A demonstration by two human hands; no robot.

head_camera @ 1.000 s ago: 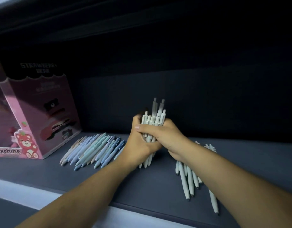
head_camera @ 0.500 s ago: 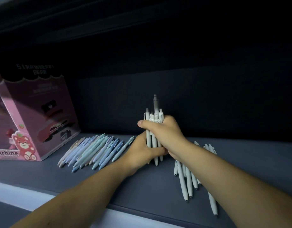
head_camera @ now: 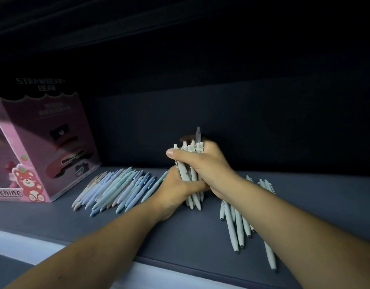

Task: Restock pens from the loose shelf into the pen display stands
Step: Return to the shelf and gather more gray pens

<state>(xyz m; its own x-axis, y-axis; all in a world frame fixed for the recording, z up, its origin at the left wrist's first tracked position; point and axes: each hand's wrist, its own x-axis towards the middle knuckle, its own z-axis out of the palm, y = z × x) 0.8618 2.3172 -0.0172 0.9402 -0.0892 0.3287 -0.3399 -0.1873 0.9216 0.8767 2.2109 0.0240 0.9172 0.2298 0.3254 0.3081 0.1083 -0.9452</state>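
A bundle of white pens (head_camera: 183, 173) stands nearly upright on the dark shelf (head_camera: 180, 236), its tips touching or just above the surface; in this dim light I cannot tell which. Both hands are wrapped round it. The right hand (head_camera: 209, 167) grips the upper part, with the thumb laid across the front of the pens and the fingers curled round the far side. The left hand (head_camera: 175, 191) grips lower down, with its fingers closed round the bundle from the left and its heel resting on the shelf. The two hands touch each other at the middle of the bundle. The clicker ends stick out above the right hand, and one pen rises higher than the rest.

To the left of the hands a row of blue pens (head_camera: 117, 188) lies flat on the shelf, side by side and slanted, with a few paler ones at its left end. To the right, partly under the right forearm, more loose white pens (head_camera: 236, 226) lie flat, tips pointing to the front edge. A pink box (head_camera: 38, 147) with a red bear printed on it stands at the far left, just beside the blue row.
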